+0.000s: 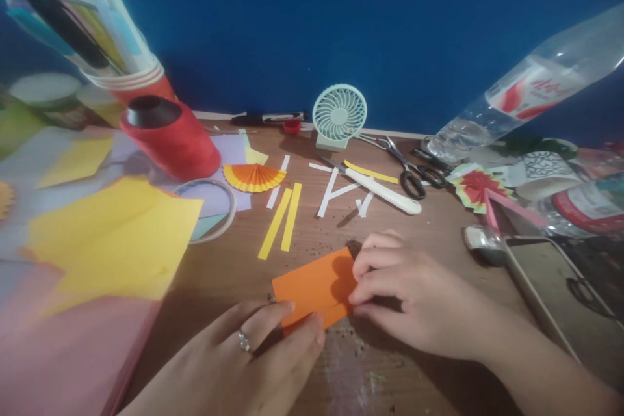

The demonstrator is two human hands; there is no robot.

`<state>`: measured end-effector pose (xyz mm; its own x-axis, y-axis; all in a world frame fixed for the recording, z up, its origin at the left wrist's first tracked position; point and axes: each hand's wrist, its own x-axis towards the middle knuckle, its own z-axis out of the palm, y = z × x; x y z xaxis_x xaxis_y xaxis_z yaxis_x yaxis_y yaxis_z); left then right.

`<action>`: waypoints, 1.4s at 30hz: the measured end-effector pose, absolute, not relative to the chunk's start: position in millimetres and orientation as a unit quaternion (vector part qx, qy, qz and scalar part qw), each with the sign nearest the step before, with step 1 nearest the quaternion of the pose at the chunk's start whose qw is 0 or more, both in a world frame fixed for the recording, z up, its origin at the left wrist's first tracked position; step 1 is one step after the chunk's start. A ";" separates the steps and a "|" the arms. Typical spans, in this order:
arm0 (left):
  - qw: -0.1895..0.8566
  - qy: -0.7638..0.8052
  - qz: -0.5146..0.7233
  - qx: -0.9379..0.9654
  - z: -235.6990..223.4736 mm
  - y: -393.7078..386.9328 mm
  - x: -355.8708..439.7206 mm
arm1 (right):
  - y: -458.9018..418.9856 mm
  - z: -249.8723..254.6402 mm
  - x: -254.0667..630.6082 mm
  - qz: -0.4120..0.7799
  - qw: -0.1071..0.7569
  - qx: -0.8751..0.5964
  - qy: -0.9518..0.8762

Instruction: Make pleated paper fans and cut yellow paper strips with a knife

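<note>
An orange sheet of paper [312, 286] lies on the wooden table, slightly turned, between my two hands. My left hand [268, 351], with a ring on one finger, rests its stretched fingers on the paper's lower left part. At the paper's right edge my right hand [400, 286] has its fingers bent, thumb and fingertips pinching that edge. Just beyond the paper lie two yellow paper strips [283, 221]. A pleated orange and yellow paper fan [254, 178] is farther back on the left.
Yellow sheets [121, 240], a tape roll [233, 208] and a red thread spool [170, 140] are at left. A white utility knife [383, 190], scissors [412, 179] and a small fan [340, 114] stand or lie behind. At right are a phone [550, 279] and a plastic bottle [531, 88].
</note>
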<state>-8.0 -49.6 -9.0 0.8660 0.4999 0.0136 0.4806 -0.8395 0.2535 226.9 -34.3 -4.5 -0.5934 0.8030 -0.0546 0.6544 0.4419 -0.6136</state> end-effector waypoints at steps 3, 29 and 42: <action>0.117 0.239 0.070 0.961 -13.1 -47.7 -10.0 | -39.9 -11.4 213.3 0.277 0.183 -0.418 -0.845; 0.103 0.232 0.224 0.941 -22.1 -47.4 -17.1 | -17.0 -10.9 249.3 0.317 0.079 -0.408 -0.852; 0.077 0.220 0.236 0.943 -14.6 -46.2 -12.2 | -34.1 -16.8 219.5 0.266 0.270 -0.379 -0.845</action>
<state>-12.2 -46.2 -14.6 0.7918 0.4510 0.4118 0.3783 -0.8915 0.2491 219.5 -34.1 -16.8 -0.5676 0.7829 0.2547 0.4961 0.5721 -0.6531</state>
